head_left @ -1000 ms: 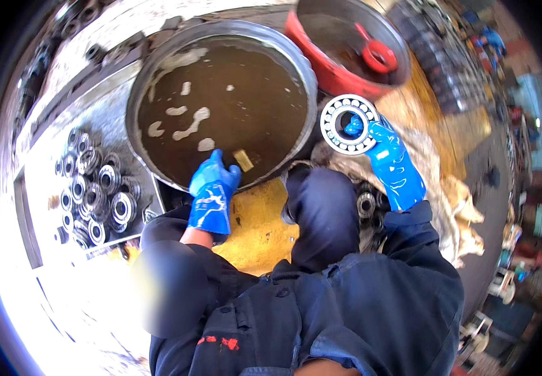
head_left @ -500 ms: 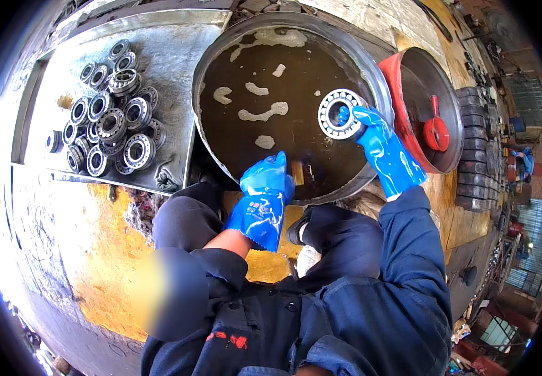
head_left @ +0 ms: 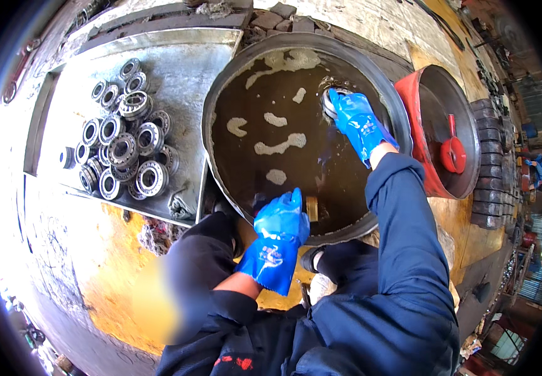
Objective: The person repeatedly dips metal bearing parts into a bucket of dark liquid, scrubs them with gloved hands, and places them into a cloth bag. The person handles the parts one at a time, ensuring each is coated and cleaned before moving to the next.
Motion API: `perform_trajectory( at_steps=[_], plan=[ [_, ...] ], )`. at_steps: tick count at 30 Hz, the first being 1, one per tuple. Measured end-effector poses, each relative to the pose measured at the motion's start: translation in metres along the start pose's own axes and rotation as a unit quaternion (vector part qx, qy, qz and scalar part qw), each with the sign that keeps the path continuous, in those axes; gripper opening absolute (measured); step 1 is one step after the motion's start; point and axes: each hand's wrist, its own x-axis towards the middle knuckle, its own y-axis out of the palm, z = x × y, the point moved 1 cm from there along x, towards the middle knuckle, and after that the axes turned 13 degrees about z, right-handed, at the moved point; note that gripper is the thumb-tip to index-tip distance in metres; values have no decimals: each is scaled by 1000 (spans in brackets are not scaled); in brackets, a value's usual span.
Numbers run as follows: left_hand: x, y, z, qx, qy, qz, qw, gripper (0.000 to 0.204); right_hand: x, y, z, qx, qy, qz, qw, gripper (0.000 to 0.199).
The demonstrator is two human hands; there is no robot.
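Observation:
A large round metal basin (head_left: 211,164) holds murky brown liquid with patches of foam. My right hand (head_left: 355,119), in a blue rubber glove, is closed on a roller bearing (head_left: 329,105) at the basin's far right. The bearing is partly down in the liquid, with ripples round it. Over the basin's near rim, my gloved left hand (head_left: 280,218) has its fingers bent together. Right beside those fingers shows a flat tan piece (head_left: 311,208), perhaps part of a brush; the grip itself is hidden.
To the left, a metal tray (head_left: 189,56) carries a heap of bearings (head_left: 122,150) and a dark rag (head_left: 180,203). A red-sided tub (head_left: 416,135) with a red ladle-like scoop (head_left: 452,153) stands right of the basin. Beyond it are stacked dark ribbed parts (head_left: 489,163).
My right hand has lowered the bearing from above the basin into the liquid. The whole view has shifted, with the scene lower in the picture. My left hand keeps its place by the near rim.

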Motion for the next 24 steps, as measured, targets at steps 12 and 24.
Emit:
perform_trajectory(
  at_steps=[12, 24],
  plan=[
    [8, 7, -9, 22, 27, -26, 999, 61, -60, -41, -94, -6, -79, -103, 991, 21],
    [18, 12, 11, 73, 84, -6, 994, 56, -409, 29, -200, 420, 48, -159, 892, 47]
  ],
)
